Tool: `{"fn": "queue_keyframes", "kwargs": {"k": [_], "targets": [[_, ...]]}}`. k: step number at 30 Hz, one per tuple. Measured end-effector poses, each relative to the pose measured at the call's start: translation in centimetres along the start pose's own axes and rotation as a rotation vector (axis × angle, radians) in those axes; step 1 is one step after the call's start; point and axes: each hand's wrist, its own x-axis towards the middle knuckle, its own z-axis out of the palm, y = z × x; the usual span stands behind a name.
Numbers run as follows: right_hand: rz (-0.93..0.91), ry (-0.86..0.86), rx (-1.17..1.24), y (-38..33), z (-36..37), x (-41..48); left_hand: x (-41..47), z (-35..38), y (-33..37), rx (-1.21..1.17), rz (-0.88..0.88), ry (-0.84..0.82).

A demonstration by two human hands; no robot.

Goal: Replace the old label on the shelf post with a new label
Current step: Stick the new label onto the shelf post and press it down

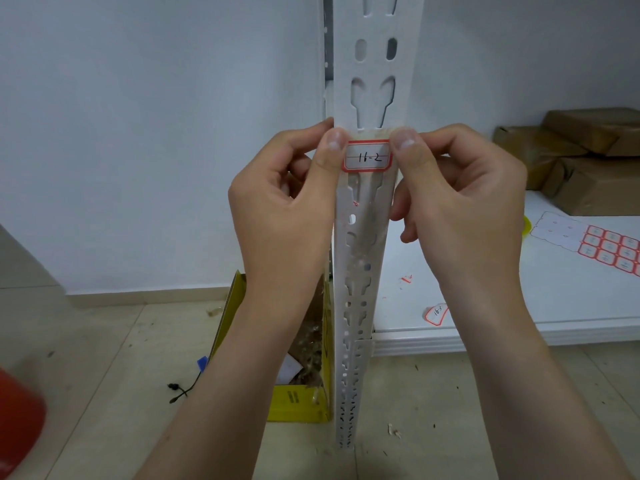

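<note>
A white slotted shelf post runs up the middle of the head view. On it sits a red-bordered white label marked "16-2", with clear tape over and around it. My left hand holds the post's left edge, its thumb pressing the label's upper left corner. My right hand grips the right edge, thumb on the upper right corner. A peeled label lies curled on the white shelf, and a sheet of blank red labels rests at the right.
Brown wrapped parcels are stacked at the shelf's back right. A yellow box of scraps stands on the floor left of the post. A black cable lies beside it. A red object shows at the lower left edge.
</note>
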Motion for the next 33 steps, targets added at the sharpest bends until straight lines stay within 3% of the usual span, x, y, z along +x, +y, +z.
{"fn": "queue_keyframes", "kwargs": {"k": [33], "targets": [[-0.030, 0.028, -0.046, 0.14, 0.44, -0.33, -0.31, 0.36, -0.13, 0.061, 0.065, 0.013]]}}
